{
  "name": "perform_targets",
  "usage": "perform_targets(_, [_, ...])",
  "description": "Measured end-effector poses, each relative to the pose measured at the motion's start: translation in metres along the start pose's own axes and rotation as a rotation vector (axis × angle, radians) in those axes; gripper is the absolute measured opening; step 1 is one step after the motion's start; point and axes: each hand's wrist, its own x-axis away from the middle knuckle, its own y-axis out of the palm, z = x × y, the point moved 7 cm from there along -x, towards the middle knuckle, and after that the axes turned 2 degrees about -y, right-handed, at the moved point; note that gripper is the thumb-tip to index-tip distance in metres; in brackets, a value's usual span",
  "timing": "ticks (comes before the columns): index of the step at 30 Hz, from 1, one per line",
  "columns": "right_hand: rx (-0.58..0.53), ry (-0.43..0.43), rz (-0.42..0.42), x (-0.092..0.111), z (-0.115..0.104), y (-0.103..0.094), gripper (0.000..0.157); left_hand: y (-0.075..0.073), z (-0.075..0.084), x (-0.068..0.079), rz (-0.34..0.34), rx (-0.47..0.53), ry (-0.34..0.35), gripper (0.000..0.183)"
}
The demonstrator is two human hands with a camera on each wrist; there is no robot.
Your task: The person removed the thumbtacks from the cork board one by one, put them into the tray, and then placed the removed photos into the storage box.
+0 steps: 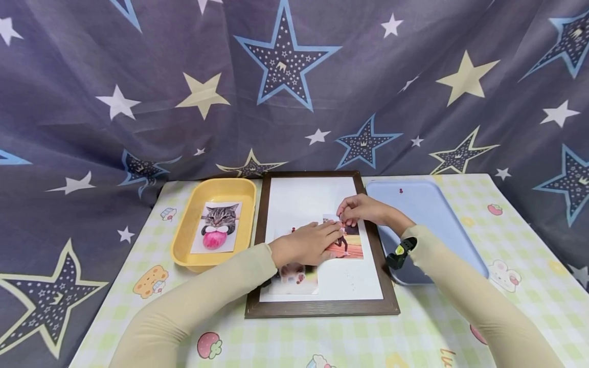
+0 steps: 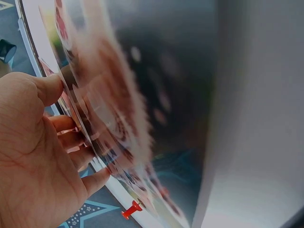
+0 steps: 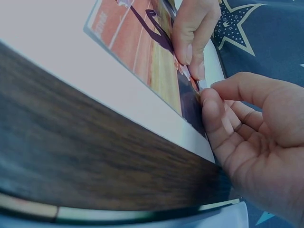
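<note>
A framed white board (image 1: 363, 286) lies on the table with two photos on it. The runner photo (image 1: 354, 249) is at the board's right; my left hand (image 1: 308, 244) rests on it, fingers straight and pressing it down. At its top edge my right hand (image 1: 363, 209) pinches a small push pin between thumb and index finger, mostly hidden by the fingertips (image 3: 211, 102). Under my left wrist lies an animal photo (image 1: 303, 287), partly covered; a red push pin (image 2: 132, 209) stands at its top edge, and red also shows near its lower part.
A yellow tray (image 1: 184, 240) at the left holds a cat photo (image 1: 230, 225). To the right, partly beneath my right forearm, a blue tray (image 1: 432, 204) holds one red push pin (image 1: 401, 190). A starry curtain (image 1: 285, 128) hangs behind the checkered table (image 1: 257, 342).
</note>
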Motion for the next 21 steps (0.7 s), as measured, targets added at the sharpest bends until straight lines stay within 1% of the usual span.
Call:
perform_targets(10, [0.0, 0.01, -0.005, 0.0014, -0.0012, 0.0014, 0.02, 0.0011, 0.0, 0.0, 0.009, 0.016, 0.003, 0.064])
perform_targets(17, [0.043, -0.002, -0.015, 0.0008, -0.0013, 0.0026, 0.019, 0.0021, 0.0002, -0.0004, 0.011, 0.021, -0.001, 0.064])
perform_targets(21, [0.05, 0.003, -0.014, 0.0014, -0.0038, 0.0027, 0.02, 0.0012, 0.0, -0.0003, 0.015, 0.02, 0.0, 0.064])
